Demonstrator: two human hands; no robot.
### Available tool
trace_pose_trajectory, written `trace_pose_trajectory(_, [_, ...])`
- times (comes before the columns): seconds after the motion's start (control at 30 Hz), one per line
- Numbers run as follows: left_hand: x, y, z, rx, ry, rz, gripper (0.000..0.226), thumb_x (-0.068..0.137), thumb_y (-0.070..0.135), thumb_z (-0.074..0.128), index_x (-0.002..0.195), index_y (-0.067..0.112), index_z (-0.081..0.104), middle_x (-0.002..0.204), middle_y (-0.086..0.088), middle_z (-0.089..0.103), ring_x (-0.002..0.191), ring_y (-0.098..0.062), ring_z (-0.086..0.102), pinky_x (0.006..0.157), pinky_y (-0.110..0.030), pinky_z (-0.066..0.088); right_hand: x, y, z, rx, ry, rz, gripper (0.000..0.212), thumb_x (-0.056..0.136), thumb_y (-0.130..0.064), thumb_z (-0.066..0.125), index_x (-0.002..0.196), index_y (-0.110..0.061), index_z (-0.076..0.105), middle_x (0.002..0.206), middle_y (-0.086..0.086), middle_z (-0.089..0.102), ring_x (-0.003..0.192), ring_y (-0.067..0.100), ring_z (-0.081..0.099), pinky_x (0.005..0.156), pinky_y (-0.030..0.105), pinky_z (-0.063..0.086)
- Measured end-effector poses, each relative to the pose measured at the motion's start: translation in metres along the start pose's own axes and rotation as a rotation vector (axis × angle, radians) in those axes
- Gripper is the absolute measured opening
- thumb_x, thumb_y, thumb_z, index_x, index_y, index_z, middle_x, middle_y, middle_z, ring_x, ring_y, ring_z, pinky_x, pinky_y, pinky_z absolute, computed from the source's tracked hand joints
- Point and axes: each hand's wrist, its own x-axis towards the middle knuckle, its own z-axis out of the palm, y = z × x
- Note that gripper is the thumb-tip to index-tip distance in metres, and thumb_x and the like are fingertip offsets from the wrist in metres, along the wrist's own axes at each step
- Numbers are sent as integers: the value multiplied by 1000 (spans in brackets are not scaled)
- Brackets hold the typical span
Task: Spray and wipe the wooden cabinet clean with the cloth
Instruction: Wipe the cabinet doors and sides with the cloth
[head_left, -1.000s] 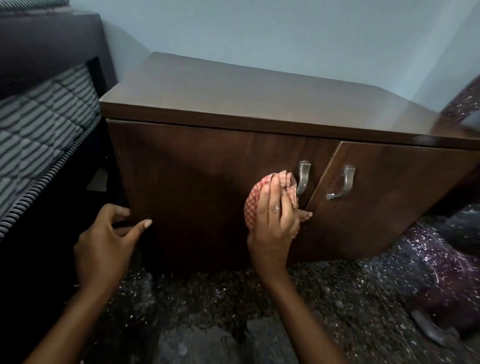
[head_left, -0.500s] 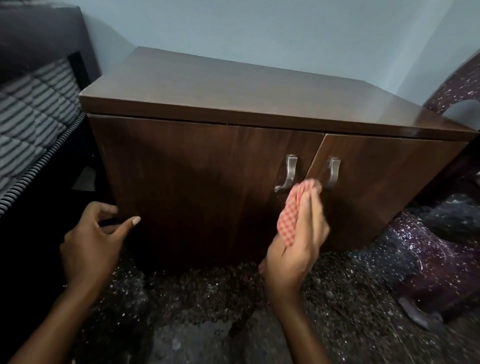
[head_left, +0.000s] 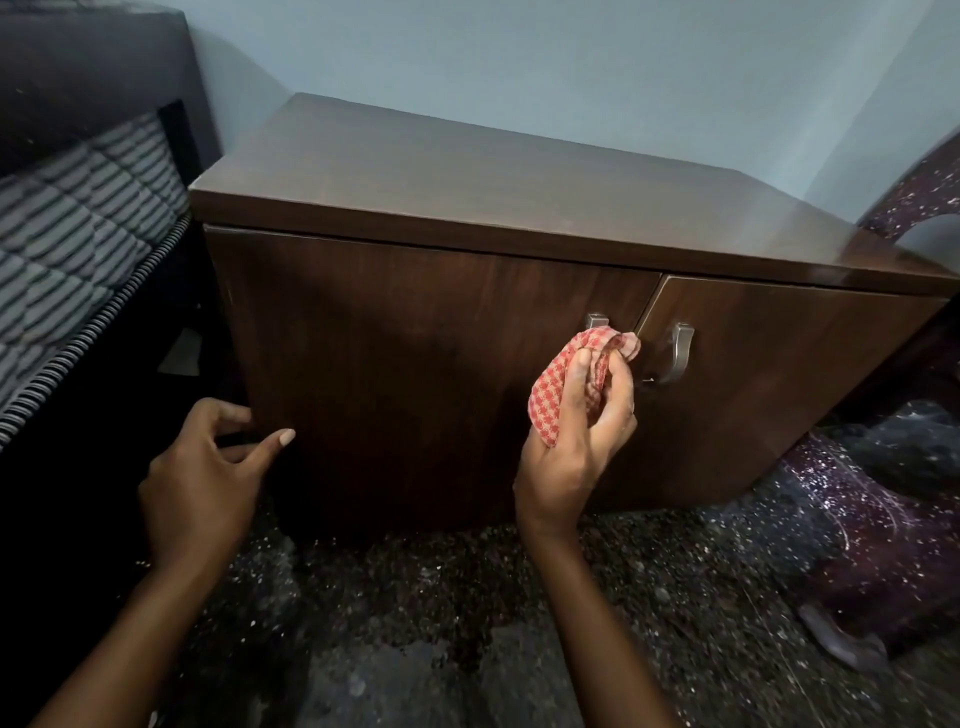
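Cabinet (head_left: 467, 208): low, dark brown wood. It stands on the floor (head_left: 467, 623) against a pale blue wall (head_left: 571, 67). A bed (head_left: 67, 249) is just beside its left end and a purple speckled chair (head_left: 857, 525) is at its right end.

Top: one flat slab that overhangs the front slightly, with a faint sheen toward the right end.

Front: two doors, both shut, with vertical grain on each. The left door (head_left: 415, 374) looks the wider in this view; the right door (head_left: 779, 374) runs off toward the chair. Each door has one curved metal handle, set close to the seam. The left handle (head_left: 597, 320) shows only its upper end, the rest hidden by the cloth. The right handle (head_left: 681, 353) is in full view.

Cloth (head_left: 545, 400): red-and-white check, bunched up. The right hand (head_left: 576, 447) grips it, fingers curled round the bunch. It is held up at the seam between the doors, over the left handle, and its upper fold reaches the seam. Whether the cloth presses on the wood cannot be told.

Left hand (head_left: 202, 478): low, at the front left corner of the cabinet. Its fingers are loosely curled, the thumb is out straight, and it holds nothing. The thumb tip lies over the lower part of the left door and the forefinger is at the corner edge; contact cannot be told.

Floor: dark speckled stone. Bed: grey-striped mattress with a corded edge, dark headboard behind.
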Motion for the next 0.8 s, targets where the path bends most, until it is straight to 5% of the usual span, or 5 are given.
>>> trace_pose_trajectory(0.23, [0,-4,1,6,-7,-13,28,77,24,77,96,11,59,85,-12,72,84,-26,66,57,-21,34,-15,24,2,14,-58,-106,34,92,-1,52,126,-5,53,131,32,42,123,37,42,108,32,31])
trace_pose_trajectory(0.4, [1,-7,3,-2,-3,-17,28,77,25,77,94,14,58,86,-10,71,86,-26,67,68,-29,39,-30,23,2,-56,-151,-27,37,83,5,61,118,-5,63,134,30,45,107,36,47,97,30,40])
trace_pose_trajectory(0.5, [1,-8,4,5,-3,-8,28,77,24,77,95,14,57,89,-11,71,84,-24,66,63,-25,38,-24,16,-1,-100,-123,10,27,94,-18,52,113,-6,66,128,26,52,101,31,48,84,34,44])
trace_pose_trajectory(0.63, [0,-6,5,23,1,0,30,78,24,76,98,12,58,89,-11,71,83,-21,66,60,-23,38,-10,8,-12,-239,-149,-70,58,99,-45,26,106,-6,68,113,20,62,93,29,50,69,37,51])
trace_pose_trajectory(0.8, [3,-9,1,8,-12,-35,28,77,26,77,95,16,57,67,16,64,56,16,53,55,3,35,-26,34,-20,-287,-405,-208,24,89,-23,56,106,-9,66,101,9,61,89,26,52,64,35,50])
